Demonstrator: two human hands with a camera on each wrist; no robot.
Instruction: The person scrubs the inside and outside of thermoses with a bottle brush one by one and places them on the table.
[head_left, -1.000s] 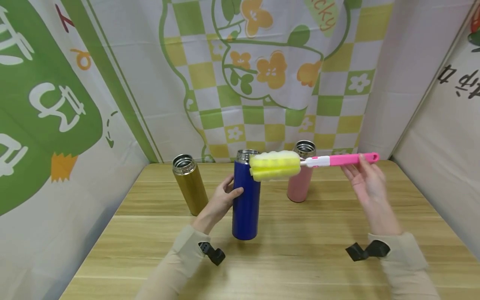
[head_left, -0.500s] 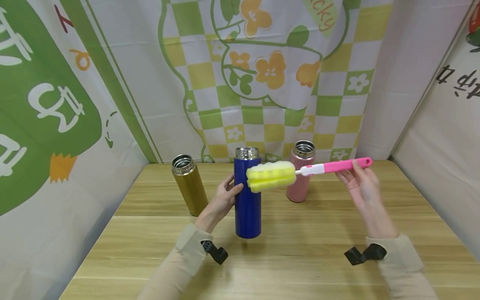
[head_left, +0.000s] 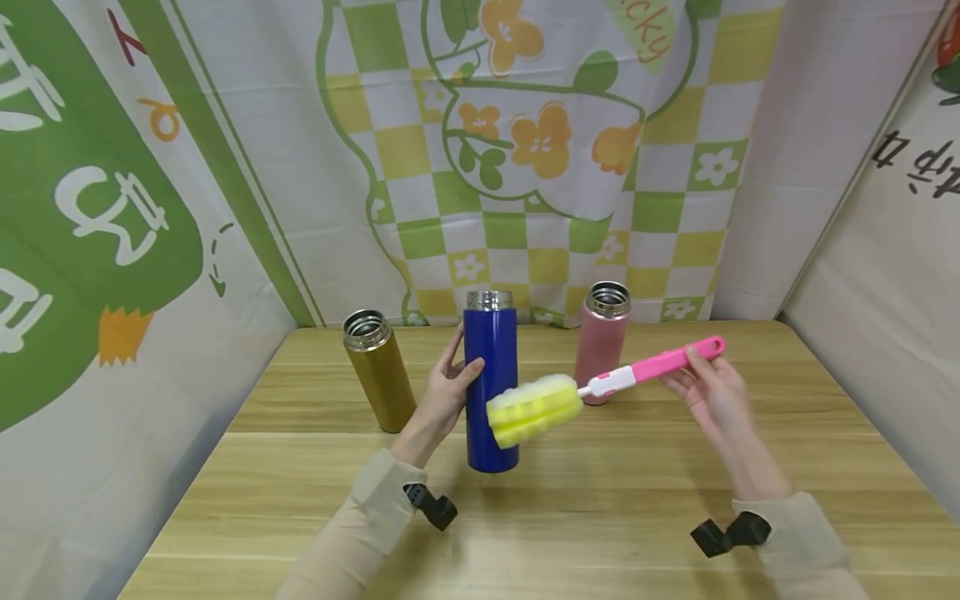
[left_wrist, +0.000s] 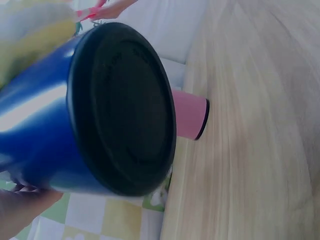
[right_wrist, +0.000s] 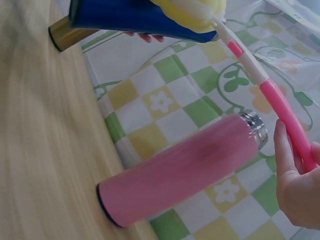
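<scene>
- With the blue bottle (head_left: 491, 350) as the dial's centre in the head view, the person's left hand (head_left: 444, 392) sits at 9 o'clock, touching it, fingers wrapped round its side and thumb across the near face.
- The bottle is held clear of the wooden table (head_left: 600, 517), its silver neck (head_left: 490, 300) toward 12 o'clock; the left wrist view shows its black base (left_wrist: 127, 110) raised off the surface.
- The right hand (head_left: 712, 396) is at 3 o'clock, well apart from the bottle, pinching the pink handle (head_left: 678, 360) of a brush (head_left: 611, 382) between thumb and fingers.
- The brush slants in the air, its yellow sponge head (head_left: 534, 410) pointing toward 8 o'clock and overlapping the bottle's front at about 4 o'clock; whether the two touch cannot be told.
- A gold bottle (head_left: 382, 375) stands upright on the table at 9 o'clock, beyond the left hand, its mouth uncovered.
- A pink bottle (head_left: 602, 343) stands upright between 2 and 3 o'clock, also uncovered, partly behind the brush in the head view.
- A checkered cloth (head_left: 540, 233) hangs at 12 o'clock.
</scene>
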